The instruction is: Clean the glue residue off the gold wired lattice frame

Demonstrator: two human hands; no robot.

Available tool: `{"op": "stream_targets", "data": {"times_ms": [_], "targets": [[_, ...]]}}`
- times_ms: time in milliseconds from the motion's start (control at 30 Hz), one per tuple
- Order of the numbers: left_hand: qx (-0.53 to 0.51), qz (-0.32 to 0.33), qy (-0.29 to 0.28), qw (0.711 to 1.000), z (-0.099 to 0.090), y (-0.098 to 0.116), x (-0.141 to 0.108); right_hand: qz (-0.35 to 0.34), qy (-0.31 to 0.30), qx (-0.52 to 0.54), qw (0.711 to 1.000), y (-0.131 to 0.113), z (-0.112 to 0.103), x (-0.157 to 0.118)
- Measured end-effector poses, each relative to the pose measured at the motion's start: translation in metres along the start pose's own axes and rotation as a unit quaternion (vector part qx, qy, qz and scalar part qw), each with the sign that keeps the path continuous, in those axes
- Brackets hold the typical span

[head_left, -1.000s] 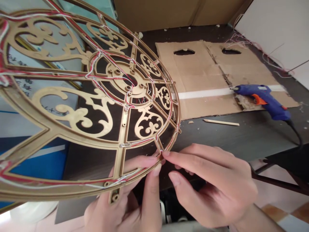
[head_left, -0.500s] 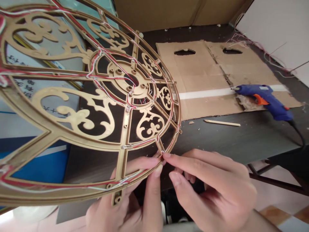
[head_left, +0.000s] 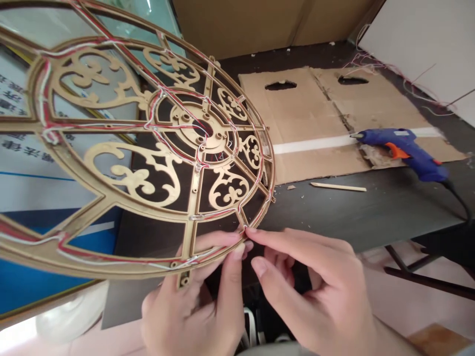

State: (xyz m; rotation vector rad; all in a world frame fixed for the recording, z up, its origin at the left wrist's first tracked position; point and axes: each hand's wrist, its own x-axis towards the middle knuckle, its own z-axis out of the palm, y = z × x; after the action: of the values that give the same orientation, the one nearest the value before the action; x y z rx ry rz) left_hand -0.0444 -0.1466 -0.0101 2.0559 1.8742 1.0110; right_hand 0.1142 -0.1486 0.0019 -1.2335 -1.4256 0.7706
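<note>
A round gold openwork frame (head_left: 193, 192) with scroll ornaments fills the left half of the head view, tilted towards me. Thin red and white wires (head_left: 218, 214) run along its grooved rings and spokes. My left hand (head_left: 200, 306) grips the near rim, thumb outside and index finger inside; the rim hides part of its fingers. At the same spot, where a short spoke meets the rim, the index fingertip of my right hand (head_left: 315, 282) presses on the wires. Its thumb is held apart from the rim, and the other fingers curl beneath.
A blue glue gun (head_left: 404, 143) with an orange trigger lies on flattened cardboard (head_left: 297, 113) on the dark table (head_left: 334, 212). A pointed wooden stick (head_left: 338, 187) lies before it. Loose pink wires (head_left: 374, 62) tangle at the back right. Printed boards (head_left: 22, 185) lean at left.
The frame and both hands have shifted slightly left in view, and the frame's near left rim appears higher. My right index fingertip stays at the same junction on the rim.
</note>
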Motion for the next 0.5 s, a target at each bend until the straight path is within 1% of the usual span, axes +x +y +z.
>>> {"op": "stream_targets", "data": {"times_ms": [33,100,200,267,333,400,500], "targets": [[-0.011,-0.011,0.016,1.0,0.001,0.005,0.0,0.008,-0.004,0.006,1.0,0.0,0.0,0.0],[-0.03,-0.012,0.025,0.999,0.004,0.01,0.001,0.022,-0.017,0.015,0.999,0.001,-0.001,0.001],[-0.066,-0.015,0.032,0.997,0.006,0.009,0.003,0.031,-0.039,0.024,0.998,0.005,-0.003,0.001],[-0.105,-0.016,0.033,0.994,0.007,0.008,0.004,0.005,-0.039,0.028,0.999,0.008,-0.004,-0.001],[-0.138,-0.032,0.03,0.989,0.006,0.008,0.006,-0.043,-0.029,0.029,0.998,0.012,-0.005,-0.005],[-0.168,-0.077,0.025,0.982,0.005,0.012,0.008,-0.084,-0.019,0.021,0.996,0.015,-0.007,-0.008],[-0.235,-0.171,0.026,0.957,0.005,0.021,0.01,-0.101,-0.022,0.012,0.995,0.016,-0.011,-0.011]]}}
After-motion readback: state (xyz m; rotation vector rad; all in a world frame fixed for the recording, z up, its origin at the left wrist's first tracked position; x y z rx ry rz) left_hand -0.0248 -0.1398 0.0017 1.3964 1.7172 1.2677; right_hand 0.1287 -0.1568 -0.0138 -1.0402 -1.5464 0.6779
